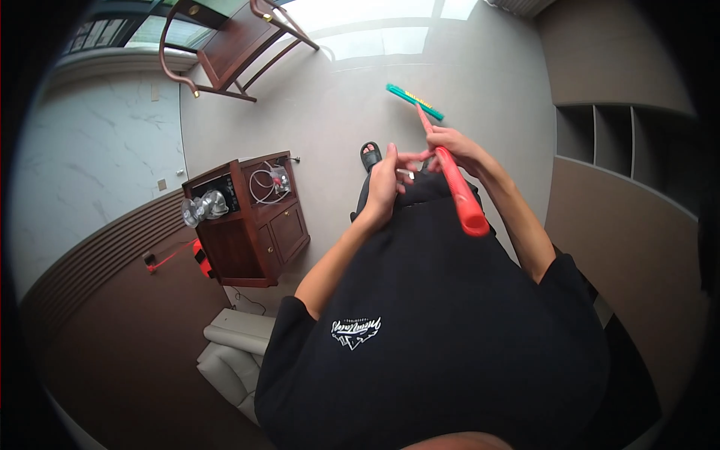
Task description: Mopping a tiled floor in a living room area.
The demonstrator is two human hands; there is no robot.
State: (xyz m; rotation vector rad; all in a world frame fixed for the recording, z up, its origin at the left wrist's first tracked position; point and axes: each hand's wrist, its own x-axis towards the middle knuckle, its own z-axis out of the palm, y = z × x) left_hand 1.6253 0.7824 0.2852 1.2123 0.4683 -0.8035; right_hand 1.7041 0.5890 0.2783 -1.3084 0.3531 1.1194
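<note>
A broom with a red handle (460, 194) slants away from my body, its upper end nearest to me. At the far end its teal and yellow head (413, 101) is at the floor; whether it touches is not clear. My right hand (454, 145) is closed around the handle partway down. To the left of the handle is my left hand (388, 179), fingers apart and with nothing in it. Its fingertips come close to my right hand, and I cannot tell whether they touch.
A dark wooden cabinet (242, 247) stands at left, with a clear tube (261, 188) on its shelf. Behind it is a grey sofa (233, 360). A wooden armchair (242, 50) stands at the far left, and open wall shelves (613, 135) line the right.
</note>
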